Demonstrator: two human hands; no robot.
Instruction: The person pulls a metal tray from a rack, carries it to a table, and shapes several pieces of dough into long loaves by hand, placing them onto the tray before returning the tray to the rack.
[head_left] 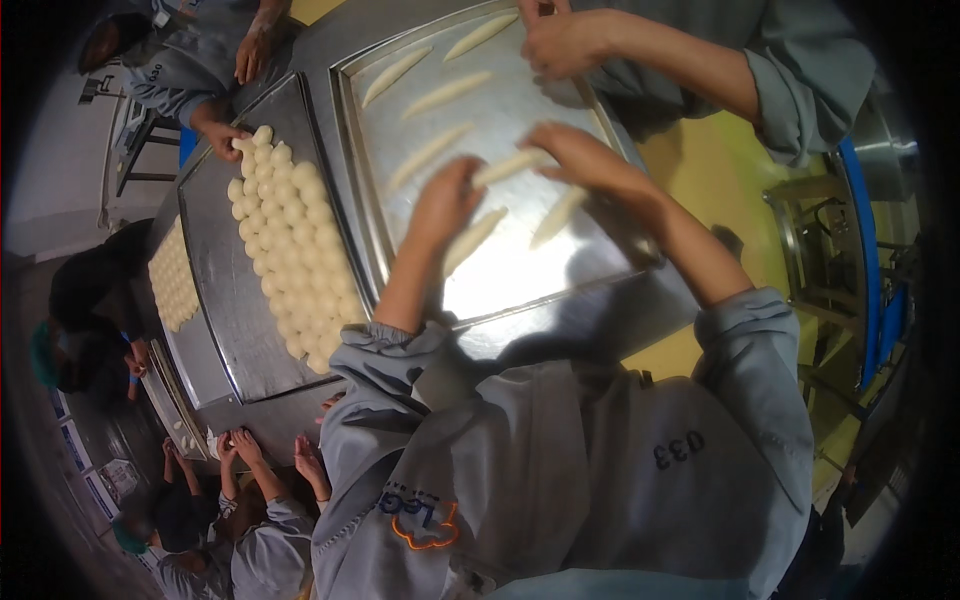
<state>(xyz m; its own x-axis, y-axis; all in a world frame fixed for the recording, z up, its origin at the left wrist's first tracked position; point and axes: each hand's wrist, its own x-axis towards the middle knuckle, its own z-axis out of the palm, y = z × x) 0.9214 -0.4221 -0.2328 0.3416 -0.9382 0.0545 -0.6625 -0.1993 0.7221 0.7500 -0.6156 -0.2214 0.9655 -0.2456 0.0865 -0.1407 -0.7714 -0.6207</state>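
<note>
Between my two hands a long, tapered dough stick [508, 166] stretches slantwise over a shiny metal tray [500, 285]. My left hand [447, 200] has its fingers closed at the stick's left end. At the right end are the curled fingers of my right hand [585, 160], a little blurred. Below them on the tray lie another dough stick [475, 240] near my left wrist and one more dough stick [558, 218] under my right hand. Farther up, several similar sticks rest in slanted rows, among them a dough stick [430, 155] just beyond my left hand.
Left of the tray, a dark sheet [225, 260] carries many round dough balls [290, 230]; a co-worker's hand [222, 135] touches its far end. Across the tray is another co-worker's hand [565, 45]. More people work at lower left. A blue-edged rack [860, 260] stands at right.
</note>
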